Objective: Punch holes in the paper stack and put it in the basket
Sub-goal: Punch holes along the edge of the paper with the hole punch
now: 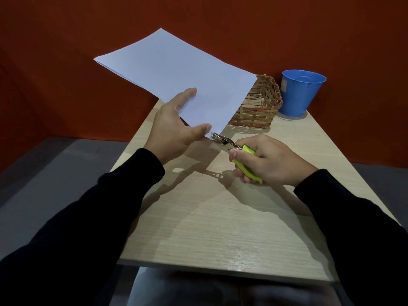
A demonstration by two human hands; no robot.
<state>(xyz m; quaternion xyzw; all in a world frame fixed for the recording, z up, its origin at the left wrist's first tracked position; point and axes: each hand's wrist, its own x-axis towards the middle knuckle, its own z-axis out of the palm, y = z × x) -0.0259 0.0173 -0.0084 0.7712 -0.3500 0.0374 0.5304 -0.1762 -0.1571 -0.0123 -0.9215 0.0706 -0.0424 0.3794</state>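
Observation:
A thin white paper stack point(176, 69) is held up off the table, tilted away toward the red wall. My left hand point(176, 129) grips its near corner, thumb on top. My right hand point(265, 161) squeezes the green handles of a plier-style hole punch point(223, 143). The punch's metal jaws are closed on the paper's nearest corner, right beside my left thumb. A woven wicker basket point(260, 102) stands on the table behind the paper, partly hidden by the sheet's right edge.
A blue bucket point(301, 92) stands right of the basket at the table's far right corner. The light wood table point(220, 217) is narrow, its left edge beneath my left wrist. A red wall rises behind; grey floor lies on both sides.

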